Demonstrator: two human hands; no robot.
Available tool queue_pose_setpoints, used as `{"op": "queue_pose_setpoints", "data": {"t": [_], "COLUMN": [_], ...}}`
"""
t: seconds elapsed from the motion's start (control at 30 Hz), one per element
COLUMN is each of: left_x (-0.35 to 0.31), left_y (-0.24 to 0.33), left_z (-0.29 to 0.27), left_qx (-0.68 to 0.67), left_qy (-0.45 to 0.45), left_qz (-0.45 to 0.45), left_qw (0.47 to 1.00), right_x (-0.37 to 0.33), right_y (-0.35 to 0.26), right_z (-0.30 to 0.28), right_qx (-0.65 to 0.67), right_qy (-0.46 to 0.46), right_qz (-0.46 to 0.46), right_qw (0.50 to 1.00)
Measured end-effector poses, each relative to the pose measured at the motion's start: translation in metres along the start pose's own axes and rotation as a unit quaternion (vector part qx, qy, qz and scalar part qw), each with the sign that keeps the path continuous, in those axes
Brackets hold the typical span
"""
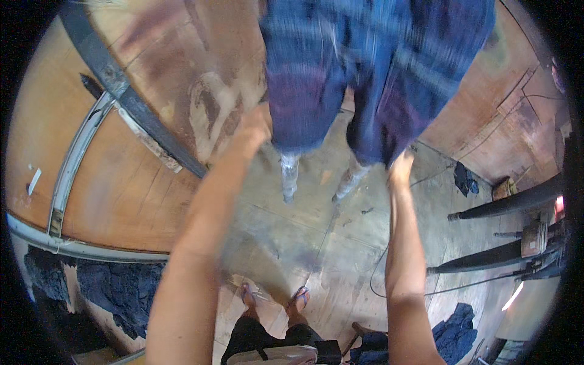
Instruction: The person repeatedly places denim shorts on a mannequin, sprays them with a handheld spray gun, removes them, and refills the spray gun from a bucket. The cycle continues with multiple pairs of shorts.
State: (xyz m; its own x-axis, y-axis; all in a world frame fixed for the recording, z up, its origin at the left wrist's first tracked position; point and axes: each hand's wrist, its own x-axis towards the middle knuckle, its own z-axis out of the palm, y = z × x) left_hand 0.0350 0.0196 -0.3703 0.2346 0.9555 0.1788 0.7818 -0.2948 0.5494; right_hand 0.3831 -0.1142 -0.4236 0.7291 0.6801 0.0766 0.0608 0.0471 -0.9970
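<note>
Blue jeans (pixel 304 79) hang between the left fingers (pixel 261 120), at one leg's outer edge, and right fingers (pixel 404 163), near the other's hem; whether either grips, I cannot tell.

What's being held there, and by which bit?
Blue trousers, it seems: the left grip is at one leg's outer edge near the bottom, the right grip at the other leg's bottom outer corner. Blur hides exactly how.

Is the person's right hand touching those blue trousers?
Touching: in the head view, the right hand meets the blue trousers at the hem of one leg, with no gap showing.
</note>
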Motion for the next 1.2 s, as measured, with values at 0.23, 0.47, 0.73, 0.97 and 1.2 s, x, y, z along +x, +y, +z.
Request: {"op": "queue_pose_setpoints", "data": {"t": [0.23,0.47,0.73,0.97,1.2], "left_x": [-0.148,-0.397,-0.658,-0.889,-0.894], "left_y": [-0.104,-0.232,-0.374,-0.417,-0.439], "left_z": [0.136,0.266,0.384,0.336,0.19], "left_qx": [0.147,0.067,0.067,-0.085,-0.282], "left_qy": [-0.182,-0.206,-0.375,-0.415,-0.135], "left_qz": [-0.154,-0.299,-0.331,-0.602,-0.677], "left_qw": [0.96,0.93,0.864,0.677,0.666], "right_x": [-0.138,-0.327,-0.554,-0.652,-0.647], "right_y": [0.226,0.363,0.496,0.439,0.416], "right_z": [-0.044,-0.109,-0.128,-0.213,-0.118], "right_qx": [-0.228,-0.458,-0.54,-0.61,-0.573], "right_qy": [-0.005,-0.048,-0.258,-0.377,-0.546], "right_qz": [0.118,0.159,0.24,0.296,0.198], "right_qw": [0.966,0.873,0.765,0.631,0.578]}}
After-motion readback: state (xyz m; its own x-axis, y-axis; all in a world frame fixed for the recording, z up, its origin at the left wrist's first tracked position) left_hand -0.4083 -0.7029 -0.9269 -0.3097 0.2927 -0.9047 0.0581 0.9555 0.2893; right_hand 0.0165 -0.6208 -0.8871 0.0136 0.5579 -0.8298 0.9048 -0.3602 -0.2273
